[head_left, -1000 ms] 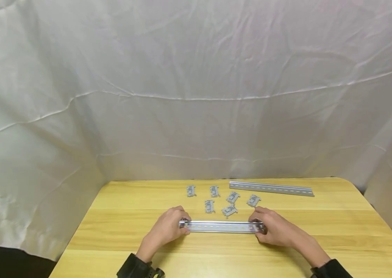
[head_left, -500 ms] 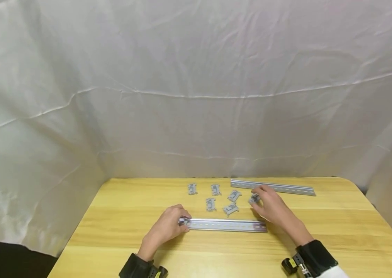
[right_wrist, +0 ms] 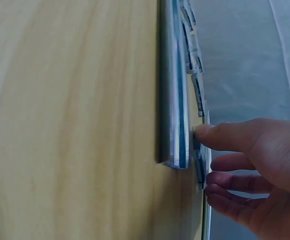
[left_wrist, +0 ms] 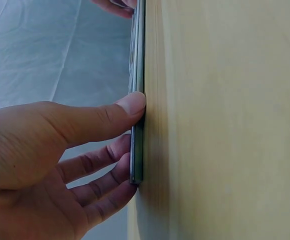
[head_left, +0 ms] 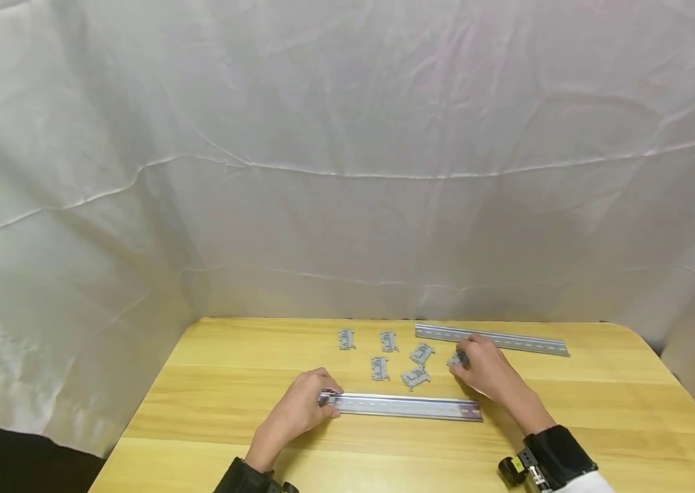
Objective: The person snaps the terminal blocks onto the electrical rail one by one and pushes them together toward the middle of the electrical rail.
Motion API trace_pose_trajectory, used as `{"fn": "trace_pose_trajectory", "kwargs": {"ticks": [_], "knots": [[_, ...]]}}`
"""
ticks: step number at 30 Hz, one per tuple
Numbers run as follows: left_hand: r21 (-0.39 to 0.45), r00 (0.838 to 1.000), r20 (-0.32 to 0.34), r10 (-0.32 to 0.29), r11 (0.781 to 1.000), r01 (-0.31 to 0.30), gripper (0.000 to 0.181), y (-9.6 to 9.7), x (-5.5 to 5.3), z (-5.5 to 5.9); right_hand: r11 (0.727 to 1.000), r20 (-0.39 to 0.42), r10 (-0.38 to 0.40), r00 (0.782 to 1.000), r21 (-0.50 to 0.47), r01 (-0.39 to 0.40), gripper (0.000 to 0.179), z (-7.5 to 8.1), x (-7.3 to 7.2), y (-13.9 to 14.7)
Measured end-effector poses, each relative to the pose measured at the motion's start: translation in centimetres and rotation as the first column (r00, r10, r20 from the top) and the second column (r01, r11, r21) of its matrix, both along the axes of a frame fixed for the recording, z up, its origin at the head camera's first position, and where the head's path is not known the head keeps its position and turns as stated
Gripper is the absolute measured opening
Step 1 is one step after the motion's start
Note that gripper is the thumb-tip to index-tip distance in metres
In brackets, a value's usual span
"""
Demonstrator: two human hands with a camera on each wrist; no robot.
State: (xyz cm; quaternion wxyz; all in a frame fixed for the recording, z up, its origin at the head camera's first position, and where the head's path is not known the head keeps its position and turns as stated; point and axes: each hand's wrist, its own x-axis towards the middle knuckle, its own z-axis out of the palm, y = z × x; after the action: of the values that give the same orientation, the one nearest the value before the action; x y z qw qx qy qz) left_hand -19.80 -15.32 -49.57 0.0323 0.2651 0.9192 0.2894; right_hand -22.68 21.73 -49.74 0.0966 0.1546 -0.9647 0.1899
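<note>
My left hand (head_left: 300,404) grips the left end of a slotted metal DIN rail (head_left: 405,405) lying crosswise in front of me. The left wrist view shows the thumb on the near edge of the rail (left_wrist: 138,70) and the fingers at its far side. Behind the rail's right end, my right hand (head_left: 490,366) pinches a grey DIN-rail terminal block (head_left: 455,359), the rightmost of a group. In the right wrist view, thumb and fingers of that hand (right_wrist: 257,165) are at the block (right_wrist: 199,165), close over the table; the hand covers part of it in the head view.
Several more grey terminal blocks (head_left: 379,368) lie scattered behind the front rail. A second DIN rail (head_left: 526,344) lies slantwise near the table's back edge, just behind my right hand. Pale fabric (head_left: 347,226) hangs round the back and sides of the wooden table (head_left: 211,390).
My right hand has let go of the front rail's right end, moved back to the rightmost terminal block and taken hold of it. My left hand keeps its grip on the rail.
</note>
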Motion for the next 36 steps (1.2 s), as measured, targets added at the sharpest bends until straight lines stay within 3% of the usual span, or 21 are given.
{"fn": "trace_pose_trajectory", "kwargs": {"ticks": [11,15,20,27,32,36], "knots": [[0.013,1.0,-0.007,0.026,1.0,-0.026,0.027,0.0,0.4,-0.4,0.999,0.043,0.046,0.998,-0.018,-0.045,0.037,-0.4,-0.3,0.2],[0.02,1.0,-0.013,0.022,1.0,-0.022,0.028,0.2,0.3,-0.4,0.998,0.076,0.051,0.996,-0.035,-0.048,0.043,0.4,0.1,0.7],[0.016,0.999,-0.034,0.019,1.0,-0.018,0.028,0.1,0.1,-0.3,0.994,0.046,0.098,0.994,-0.06,-0.095,0.046,1.8,1.0,1.7],[0.051,1.0,-0.007,0.005,0.999,-0.004,0.026,-0.2,-0.1,0.2,0.96,0.017,0.229,0.973,-0.171,-0.223,0.038,2.0,2.8,3.5],[0.077,1.0,0.014,-0.011,0.997,0.01,0.026,-0.4,-0.3,0.2,0.925,0.025,0.255,0.967,-0.298,-0.236,0.04,1.7,4.0,4.1],[0.082,1.0,0.001,-0.019,0.996,0.018,0.027,-0.3,-0.4,0.0,0.907,0.088,0.274,0.958,-0.354,-0.227,0.045,1.5,4.5,4.7]]}}
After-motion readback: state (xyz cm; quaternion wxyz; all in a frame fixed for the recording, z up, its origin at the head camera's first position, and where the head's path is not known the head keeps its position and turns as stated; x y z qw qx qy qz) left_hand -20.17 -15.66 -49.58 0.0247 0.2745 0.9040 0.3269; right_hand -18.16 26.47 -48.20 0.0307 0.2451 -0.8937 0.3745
